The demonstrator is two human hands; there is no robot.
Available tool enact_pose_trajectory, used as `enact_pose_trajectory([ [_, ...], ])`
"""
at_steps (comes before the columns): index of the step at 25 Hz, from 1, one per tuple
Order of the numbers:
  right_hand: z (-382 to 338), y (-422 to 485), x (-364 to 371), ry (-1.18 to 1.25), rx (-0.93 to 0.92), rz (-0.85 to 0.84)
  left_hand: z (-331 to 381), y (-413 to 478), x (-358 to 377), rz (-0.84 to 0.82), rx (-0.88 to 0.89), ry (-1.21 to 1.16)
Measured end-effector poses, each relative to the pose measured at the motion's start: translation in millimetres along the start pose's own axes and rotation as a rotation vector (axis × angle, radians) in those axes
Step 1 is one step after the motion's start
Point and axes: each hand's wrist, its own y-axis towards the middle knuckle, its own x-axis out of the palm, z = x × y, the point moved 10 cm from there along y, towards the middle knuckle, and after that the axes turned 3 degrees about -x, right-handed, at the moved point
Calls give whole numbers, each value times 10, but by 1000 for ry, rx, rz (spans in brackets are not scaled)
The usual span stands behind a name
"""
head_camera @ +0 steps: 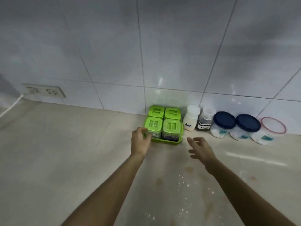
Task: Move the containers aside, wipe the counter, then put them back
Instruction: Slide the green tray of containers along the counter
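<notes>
A green tray (pixel 172 141) holding several green-lidded spice jars (pixel 171 126) stands against the tiled wall. My left hand (pixel 140 138) curls around the tray's front left corner, touching the front left jar. My right hand (pixel 199 148) hovers open just right of the tray, fingers spread, holding nothing. To the right stand a white salt bottle (pixel 190 119), a dark seasoning bottle (pixel 205 120), two tubs with dark blue lids (pixel 224 120) (pixel 247 123) and a tub with a clear red-rimmed lid (pixel 273 125).
The beige counter (pixel 65 152) carries white powder specks (pixel 184 183) and brownish stains (pixel 159 181) in front of me. A double wall socket (pixel 44 91) sits at the left with a white cable (pixel 11 106) running down from it.
</notes>
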Motion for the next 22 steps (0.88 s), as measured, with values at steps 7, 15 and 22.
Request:
enact_pose_trajectory([
  [7,171,466,439,176,77,0,-425,399,301,-193,-284,-229],
  [15,-272,76,696,232,87,-69,-390,240,-242,-265,-360,-390],
  [22,-820,-662,1794,125,-57,-285,-923,-274,-1551,-38,-298,-519],
])
